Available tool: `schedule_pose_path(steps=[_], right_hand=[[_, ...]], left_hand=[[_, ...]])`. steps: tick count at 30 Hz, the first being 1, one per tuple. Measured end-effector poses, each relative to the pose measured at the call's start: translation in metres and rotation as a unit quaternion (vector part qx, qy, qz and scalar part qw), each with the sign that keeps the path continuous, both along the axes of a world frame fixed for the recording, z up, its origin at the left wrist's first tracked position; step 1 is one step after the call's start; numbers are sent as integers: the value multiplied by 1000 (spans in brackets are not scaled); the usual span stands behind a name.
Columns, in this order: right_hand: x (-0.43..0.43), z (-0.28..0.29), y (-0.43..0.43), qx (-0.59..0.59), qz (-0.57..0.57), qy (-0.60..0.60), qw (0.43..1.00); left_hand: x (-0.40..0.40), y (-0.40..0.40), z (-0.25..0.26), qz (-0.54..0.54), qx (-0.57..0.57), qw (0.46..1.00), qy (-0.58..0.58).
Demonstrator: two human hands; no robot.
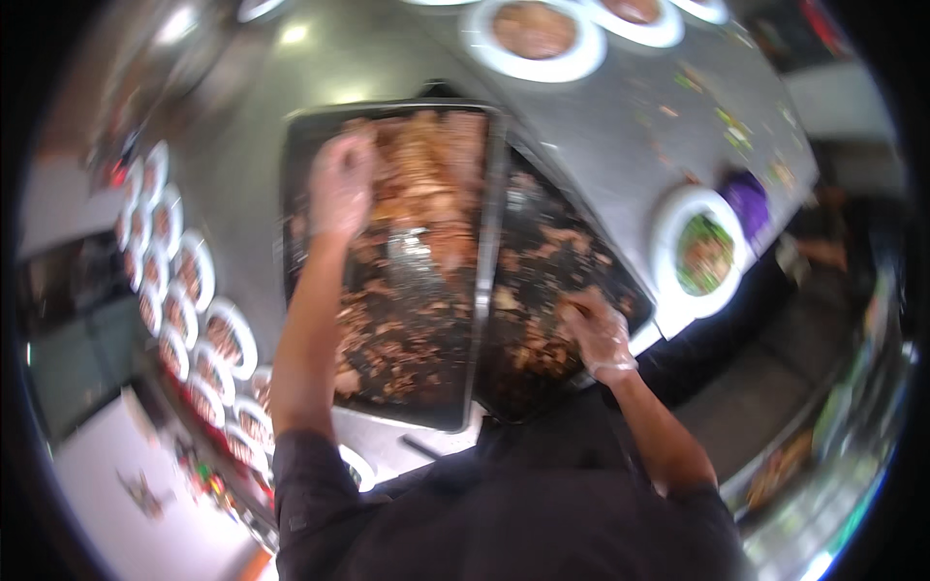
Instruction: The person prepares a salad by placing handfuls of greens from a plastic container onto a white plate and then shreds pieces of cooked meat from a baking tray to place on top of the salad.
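Two black sheet trays lie side by side on a steel table. In the left tray (465, 378), pale brown sliced meat (429, 189) is piled at the far end and loose scraps lie nearer me. My left hand (343, 181), in a clear plastic glove, is over that tray's left side beside the slices, fingers curled. Over the darker right tray (530, 240), which holds scattered meat scraps (541, 348), is my gloved right hand (599, 338). Its fingers are bent near a brown bit. Blur hides whether either hand grips anything.
A white bowl of meat and greens (703, 254) stands right of the trays, near a purple cloth-like item (748, 203). White bowls (534, 36) with meat line the far edge. Rows of filled bowls (225, 338) stand at left. Food scraps (734, 131) litter the steel table (617, 138).
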State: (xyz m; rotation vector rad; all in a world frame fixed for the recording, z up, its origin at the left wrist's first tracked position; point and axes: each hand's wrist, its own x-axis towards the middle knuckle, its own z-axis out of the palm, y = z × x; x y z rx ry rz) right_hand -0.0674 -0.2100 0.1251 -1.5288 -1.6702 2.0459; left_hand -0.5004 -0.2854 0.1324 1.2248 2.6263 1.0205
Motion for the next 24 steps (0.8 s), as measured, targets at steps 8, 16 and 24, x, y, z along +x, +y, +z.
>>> schedule_pose_path(steps=[8, 16, 24], right_hand=[[120, 13, 70, 94, -170, 46, 980], [203, -1, 168, 368, 8, -110, 923], [215, -24, 219, 385, 77, -162, 905]], left_hand=[[246, 75, 15, -148, 68, 782, -601], [361, 231, 3, -183, -151, 764, -599], [376, 254, -11, -241, -135, 810, -517]])
